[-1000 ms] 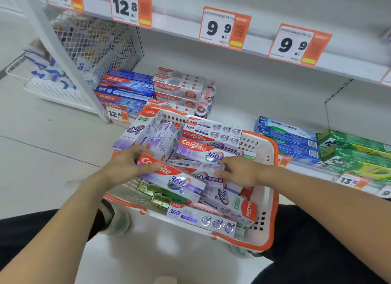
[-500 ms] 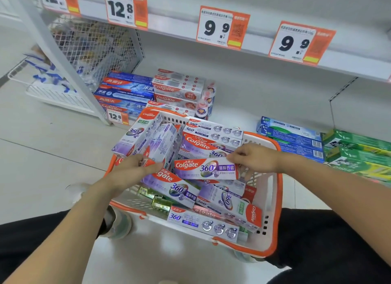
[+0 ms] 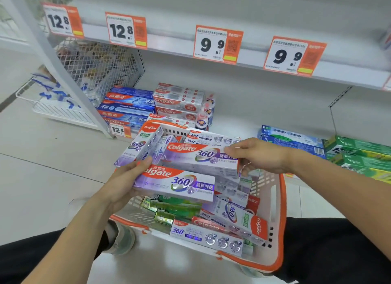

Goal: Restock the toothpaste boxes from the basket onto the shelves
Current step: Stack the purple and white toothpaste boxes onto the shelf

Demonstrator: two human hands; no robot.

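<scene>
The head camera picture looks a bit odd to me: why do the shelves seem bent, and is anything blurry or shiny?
Head view: the wide-angle lens tilts and bows the shelf edge; the wire rack at far left is smeared; soft glare sits on the floor below the basket; the two held boxes read sharply.

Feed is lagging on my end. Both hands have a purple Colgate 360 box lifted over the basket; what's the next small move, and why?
Probably carry both boxes forward to the bare bottom shelf. The left hand grips one purple box, the right hand another, both lifted above the basket, and the stretch between the Colgate stack and the blue boxes lies open.
</scene>
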